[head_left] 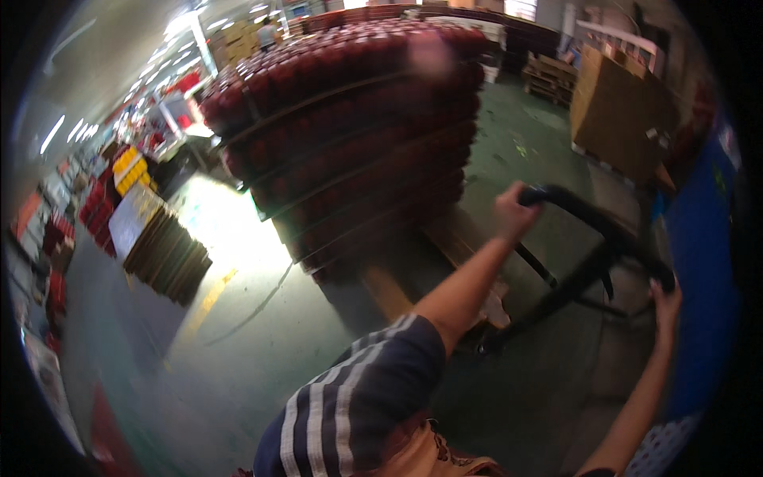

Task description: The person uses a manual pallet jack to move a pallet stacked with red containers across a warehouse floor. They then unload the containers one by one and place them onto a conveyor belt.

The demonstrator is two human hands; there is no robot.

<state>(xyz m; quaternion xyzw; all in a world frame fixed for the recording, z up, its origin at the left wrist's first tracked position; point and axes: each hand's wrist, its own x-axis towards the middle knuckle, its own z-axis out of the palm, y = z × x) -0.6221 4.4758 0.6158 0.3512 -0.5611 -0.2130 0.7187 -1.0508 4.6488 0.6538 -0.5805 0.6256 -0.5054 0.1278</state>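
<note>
Both my arms reach out to the black handle [608, 230] of what looks like a pallet jack. My left hand [515, 213] is wrapped round the handle's left end. At its right end, my right hand [666, 298] is closed on the bar. The jack's dark shaft [548, 300] slopes down toward the floor, its lower part dim. Left of the handle rises a tall stack of dark red, jar-like containers [358, 147] in several layers with thin sheets between. Under it, wooden pallet boards [385, 292] show partly behind my left arm.
A large cardboard box [616, 115] stands at the right, with wooden pallets [550, 78] behind it. A blue surface [699, 270] runs along the right edge. On the left sits a stack of flat sheets [163, 242] beside yellow items [131, 169]. Another person [268, 36] is far back.
</note>
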